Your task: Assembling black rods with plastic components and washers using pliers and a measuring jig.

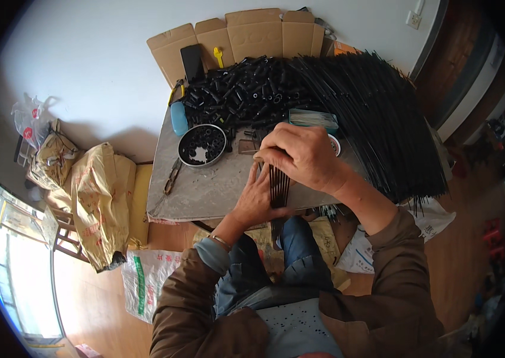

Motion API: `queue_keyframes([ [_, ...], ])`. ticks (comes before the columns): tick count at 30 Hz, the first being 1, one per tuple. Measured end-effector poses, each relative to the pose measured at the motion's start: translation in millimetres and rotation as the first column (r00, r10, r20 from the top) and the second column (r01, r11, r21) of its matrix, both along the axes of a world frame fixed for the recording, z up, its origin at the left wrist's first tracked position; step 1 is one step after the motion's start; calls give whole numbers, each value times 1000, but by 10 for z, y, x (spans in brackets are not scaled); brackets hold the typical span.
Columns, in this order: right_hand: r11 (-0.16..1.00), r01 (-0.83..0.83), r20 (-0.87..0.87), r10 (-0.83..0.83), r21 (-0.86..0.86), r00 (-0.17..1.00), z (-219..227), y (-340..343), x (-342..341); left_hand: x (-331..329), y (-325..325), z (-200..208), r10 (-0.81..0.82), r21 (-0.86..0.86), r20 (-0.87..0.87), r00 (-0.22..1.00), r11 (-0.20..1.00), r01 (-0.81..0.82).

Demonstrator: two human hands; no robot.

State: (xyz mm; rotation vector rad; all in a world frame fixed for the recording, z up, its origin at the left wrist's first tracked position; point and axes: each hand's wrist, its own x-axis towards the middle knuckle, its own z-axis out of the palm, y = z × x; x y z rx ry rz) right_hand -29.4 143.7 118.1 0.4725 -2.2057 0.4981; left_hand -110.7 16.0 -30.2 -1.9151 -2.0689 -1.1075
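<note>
At the front edge of the table, my left hand (256,200) is closed round a small bundle of thin black rods (278,186), its thumb across their lower part. The rods fan out slightly toward my lap. Just above them is my right hand (303,156), thumb and fingers pinched together near the rods' far ends. Whatever sits in that pinch is too small or hidden to make out. Beyond my hands lies a small brown block (247,145). A round metal bowl (181,156) of small black rings and some white bits stands to the left.
Black tubular parts (246,89) are heaped at the back, beside a large stack of long black rods (377,119). A teal box (314,119) holds thin pale sticks. Pliers (172,177), a blue case (179,118) and a phone (192,63) are at left. Cardboard (255,33) lines the back.
</note>
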Motion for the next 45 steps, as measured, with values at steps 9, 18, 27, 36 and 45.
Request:
queue_keyframes([
  [9,992,0,118,15,-123,993,67,-57,79,-166,-116,-166,-18,-132,-113,993,991,3],
  [18,843,128,474,163,-523,865,493,512,-8,-150,-242,-219,60,-148,-94,994,986,-73],
  [27,734,676,639,-554,71,534,-1027,1707,-583,25,-384,-117,54,-286,-120,991,954,-86],
  [36,758,523,511,-650,390,562,-1054,1960,-876,-12,-348,-20,35,-400,-72,997,914,-61],
  [45,935,334,394,-354,120,848,-978,1306,-765,-77,-356,-39,36,-413,-90,995,908,-70],
])
